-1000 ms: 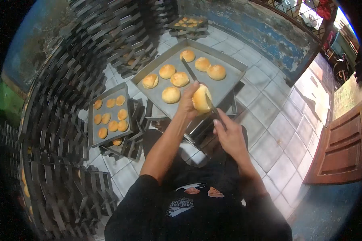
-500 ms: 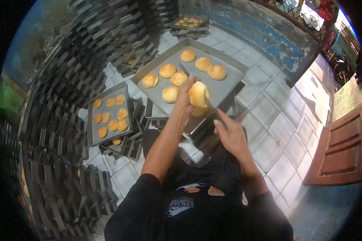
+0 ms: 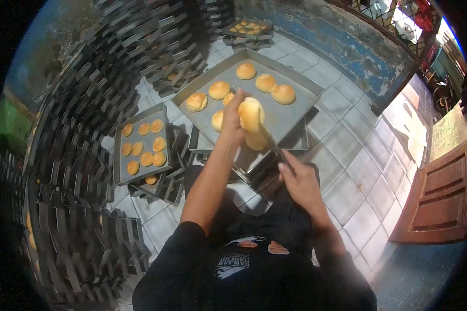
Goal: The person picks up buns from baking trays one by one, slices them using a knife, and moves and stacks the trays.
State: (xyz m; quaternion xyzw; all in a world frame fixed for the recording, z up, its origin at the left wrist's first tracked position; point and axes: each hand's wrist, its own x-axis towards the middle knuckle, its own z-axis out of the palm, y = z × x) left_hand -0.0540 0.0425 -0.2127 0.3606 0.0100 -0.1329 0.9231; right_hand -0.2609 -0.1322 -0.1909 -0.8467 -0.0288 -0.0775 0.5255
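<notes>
My left hand (image 3: pixel 235 120) is closed on a golden bun (image 3: pixel 250 115), holding it up over the near part of a large metal tray (image 3: pixel 300 85). My right hand (image 3: pixel 302 181) grips the dark handle of a knife (image 3: pixel 278 151), whose thin blade reaches up to the bun's right side. How deep the blade sits in the bun I cannot tell. Just below the held bun, another rounded bread piece (image 3: pixel 256 141) shows near the tray's front corner. Several browned buns (image 3: pixel 266 83) lie on the tray, some partly hidden behind my left hand.
The large tray rests on other metal trays (image 3: pixel 194 140) close to my knees. At the left, a smaller tray (image 3: pixel 120 173) of buns sits on a stack. Tall piles of metal pans (image 3: pixel 83 171) line the left side. A brown wooden door panel (image 3: pixel 435 192) stands at the right.
The held bun has shifted slightly left and turned in my left hand. My right hand has moved a little down and right with the knife.
</notes>
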